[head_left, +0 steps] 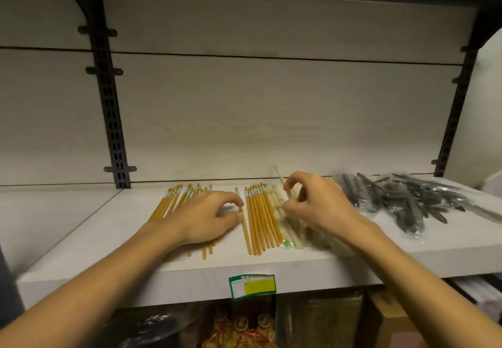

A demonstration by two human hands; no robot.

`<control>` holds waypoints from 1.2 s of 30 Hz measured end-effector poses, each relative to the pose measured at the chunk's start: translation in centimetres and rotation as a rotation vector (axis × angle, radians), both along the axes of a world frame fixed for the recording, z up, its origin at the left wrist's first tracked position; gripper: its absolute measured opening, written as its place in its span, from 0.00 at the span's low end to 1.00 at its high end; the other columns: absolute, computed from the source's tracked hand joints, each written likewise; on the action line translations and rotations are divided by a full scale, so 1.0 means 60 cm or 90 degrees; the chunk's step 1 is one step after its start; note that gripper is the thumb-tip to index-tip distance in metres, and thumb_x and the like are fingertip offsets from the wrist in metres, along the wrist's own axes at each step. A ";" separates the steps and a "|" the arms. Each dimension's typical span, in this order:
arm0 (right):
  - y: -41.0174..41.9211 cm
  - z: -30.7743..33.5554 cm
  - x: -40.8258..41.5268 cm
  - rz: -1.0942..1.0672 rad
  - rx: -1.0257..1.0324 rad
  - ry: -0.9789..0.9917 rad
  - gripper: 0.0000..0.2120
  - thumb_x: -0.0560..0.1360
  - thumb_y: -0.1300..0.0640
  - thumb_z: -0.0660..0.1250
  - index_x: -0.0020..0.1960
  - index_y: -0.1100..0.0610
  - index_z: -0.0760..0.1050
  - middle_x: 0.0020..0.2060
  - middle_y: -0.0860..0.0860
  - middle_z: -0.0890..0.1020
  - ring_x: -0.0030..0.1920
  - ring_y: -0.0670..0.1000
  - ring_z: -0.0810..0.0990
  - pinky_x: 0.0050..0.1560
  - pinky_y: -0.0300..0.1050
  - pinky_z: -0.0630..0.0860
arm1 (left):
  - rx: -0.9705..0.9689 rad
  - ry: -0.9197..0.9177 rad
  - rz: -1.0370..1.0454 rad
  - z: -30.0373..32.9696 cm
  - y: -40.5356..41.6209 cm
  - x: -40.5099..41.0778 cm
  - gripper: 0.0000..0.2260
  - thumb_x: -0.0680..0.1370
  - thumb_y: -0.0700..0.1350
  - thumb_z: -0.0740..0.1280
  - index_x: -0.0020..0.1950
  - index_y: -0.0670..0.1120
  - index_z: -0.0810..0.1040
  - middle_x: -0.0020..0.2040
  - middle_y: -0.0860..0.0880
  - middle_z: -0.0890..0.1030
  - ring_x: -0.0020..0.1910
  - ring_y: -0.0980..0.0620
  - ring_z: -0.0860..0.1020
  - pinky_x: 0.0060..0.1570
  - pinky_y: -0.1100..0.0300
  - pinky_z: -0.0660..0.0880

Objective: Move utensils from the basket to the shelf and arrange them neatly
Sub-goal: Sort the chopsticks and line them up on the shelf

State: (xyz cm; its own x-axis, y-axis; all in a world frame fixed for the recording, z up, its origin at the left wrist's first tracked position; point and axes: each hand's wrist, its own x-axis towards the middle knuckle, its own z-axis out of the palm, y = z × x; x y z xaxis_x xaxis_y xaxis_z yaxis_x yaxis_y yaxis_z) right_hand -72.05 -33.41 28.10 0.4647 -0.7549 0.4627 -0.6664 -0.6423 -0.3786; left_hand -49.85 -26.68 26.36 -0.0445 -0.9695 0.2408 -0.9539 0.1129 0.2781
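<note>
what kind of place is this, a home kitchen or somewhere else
Probably a shop, not a home kitchen. A green and yellow price label is stuck on the front edge of the pale wood-look shelf, which hangs on black slotted uprights. Yellow chopsticks and bagged dark plastic cutlery lie in bulk.

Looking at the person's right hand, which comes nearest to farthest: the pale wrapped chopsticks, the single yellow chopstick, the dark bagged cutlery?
From the right hand:
1. Pale wrapped chopsticks, in its fingers.
2. Single yellow chopstick, to its left, pinched by the left hand.
3. Dark bagged cutlery, at the shelf's right end.
</note>
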 end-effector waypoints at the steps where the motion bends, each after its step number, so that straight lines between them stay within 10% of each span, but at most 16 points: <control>1: -0.011 0.002 -0.017 -0.022 -0.006 0.018 0.10 0.71 0.54 0.67 0.52 0.49 0.76 0.33 0.48 0.82 0.38 0.50 0.78 0.40 0.45 0.72 | 0.020 0.003 -0.018 0.002 -0.005 -0.014 0.18 0.79 0.59 0.60 0.67 0.57 0.72 0.68 0.54 0.74 0.65 0.54 0.71 0.63 0.56 0.69; 8: -0.046 -0.012 -0.063 0.002 -0.012 0.013 0.06 0.77 0.50 0.65 0.45 0.50 0.79 0.28 0.44 0.78 0.32 0.41 0.73 0.39 0.43 0.71 | 0.124 -0.004 -0.102 -0.008 -0.033 -0.073 0.25 0.78 0.66 0.54 0.75 0.63 0.60 0.78 0.57 0.57 0.76 0.54 0.55 0.72 0.56 0.53; 19: -0.038 -0.020 0.022 0.247 0.030 0.267 0.24 0.78 0.37 0.58 0.69 0.47 0.70 0.66 0.49 0.74 0.65 0.50 0.72 0.66 0.52 0.71 | 0.085 -0.060 0.005 0.003 0.018 0.005 0.27 0.75 0.69 0.55 0.72 0.62 0.64 0.74 0.58 0.66 0.68 0.57 0.68 0.67 0.56 0.67; 32: 0.011 -0.035 0.140 0.304 0.084 0.410 0.31 0.81 0.37 0.45 0.78 0.52 0.53 0.78 0.54 0.56 0.77 0.54 0.54 0.76 0.52 0.49 | 0.292 0.006 0.126 -0.010 0.096 0.102 0.37 0.72 0.72 0.43 0.78 0.59 0.41 0.78 0.59 0.37 0.75 0.60 0.36 0.72 0.57 0.37; 36: 0.019 -0.027 0.158 0.329 0.090 0.362 0.29 0.81 0.39 0.48 0.76 0.54 0.59 0.75 0.53 0.63 0.75 0.53 0.59 0.75 0.51 0.54 | 0.228 0.041 0.122 0.005 0.117 0.114 0.39 0.69 0.74 0.44 0.78 0.60 0.51 0.79 0.57 0.52 0.76 0.57 0.53 0.73 0.59 0.51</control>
